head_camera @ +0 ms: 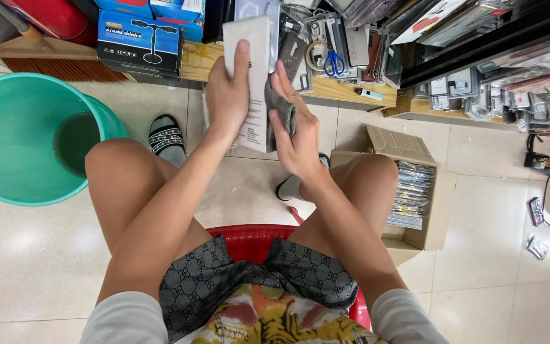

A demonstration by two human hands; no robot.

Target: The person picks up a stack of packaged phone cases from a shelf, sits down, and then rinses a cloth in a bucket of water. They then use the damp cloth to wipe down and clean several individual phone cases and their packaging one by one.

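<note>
Over tiled floor (39, 255), white box (253, 76) in left hand (227, 95) grip, grey cloth (281, 111) alongside.

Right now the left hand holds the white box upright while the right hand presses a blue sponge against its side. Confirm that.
Not quite. The left hand does hold the white box upright, but the right hand presses a grey cloth against its side, not a blue sponge, as the head view shows.

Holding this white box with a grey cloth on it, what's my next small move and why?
Probably draw the cloth down the white box. The left hand grips the box upright, and the right hand presses the bunched cloth against its side, with bare surface below it.
</note>
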